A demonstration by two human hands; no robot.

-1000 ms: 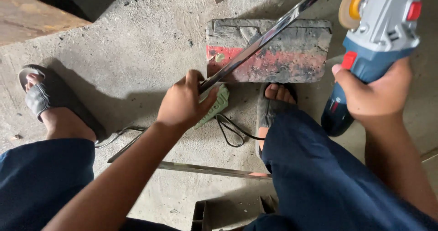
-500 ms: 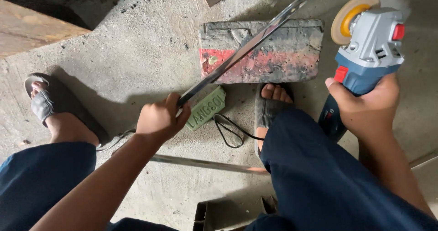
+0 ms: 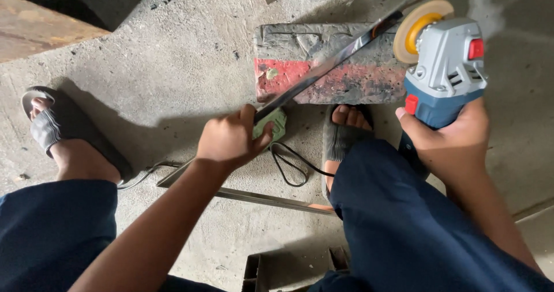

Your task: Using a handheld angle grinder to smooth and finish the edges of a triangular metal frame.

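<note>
My left hand (image 3: 229, 140) grips the near end of a long dark metal strip (image 3: 329, 66) that slants up to the right across a brick (image 3: 329, 67), grey on top and red on its side. My right hand (image 3: 453, 139) holds a blue and grey angle grinder (image 3: 444, 75) by its body. Its yellow-hubbed disc (image 3: 420, 27) sits right at the strip's far end, above the brick's right edge. Whether the disc touches the strip is unclear.
I squat on a rough concrete floor in dark blue trousers, one sandalled foot (image 3: 60, 130) at the left, the other (image 3: 346, 133) just below the brick. A small green block (image 3: 274, 124), a black cord loop (image 3: 291, 164), a metal bar (image 3: 254, 197) and a wooden plank (image 3: 40, 29) lie around.
The grinder has come down and left, bringing its disc to the strip's far end. My left hand has shifted slightly along the strip and still grips it.
</note>
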